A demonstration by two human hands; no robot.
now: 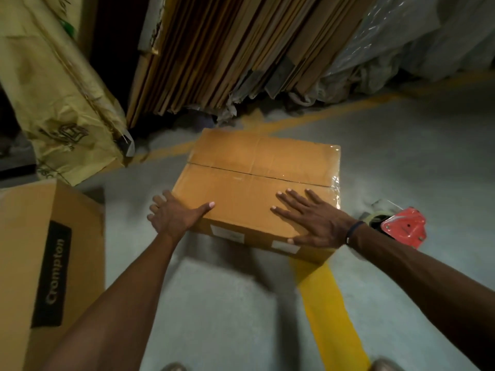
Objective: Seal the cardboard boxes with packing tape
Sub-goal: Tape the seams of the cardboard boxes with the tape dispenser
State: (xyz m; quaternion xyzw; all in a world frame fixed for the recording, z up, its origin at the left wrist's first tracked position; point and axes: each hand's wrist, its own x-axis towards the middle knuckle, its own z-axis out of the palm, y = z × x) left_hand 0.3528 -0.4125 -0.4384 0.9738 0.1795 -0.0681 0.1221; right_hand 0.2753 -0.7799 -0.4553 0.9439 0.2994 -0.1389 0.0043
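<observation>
Cardboard lies under both hands: the right hand (pixel 313 223) rests flat, fingers spread, on the near right of the box (pixel 257 183) top, while the left hand (pixel 174 215) grasps its near left corner, thumb on top. The box sits on the floor (pixel 214 290); its centre seam looks only partly taped, so press the flaps level before fetching the red tape dispenser (pixel 401 228) just right

Bare forearms without sleeves, dark band (pixel 354 229) on right wrist, pale shoe tips (pixel 385 365) below
</observation>
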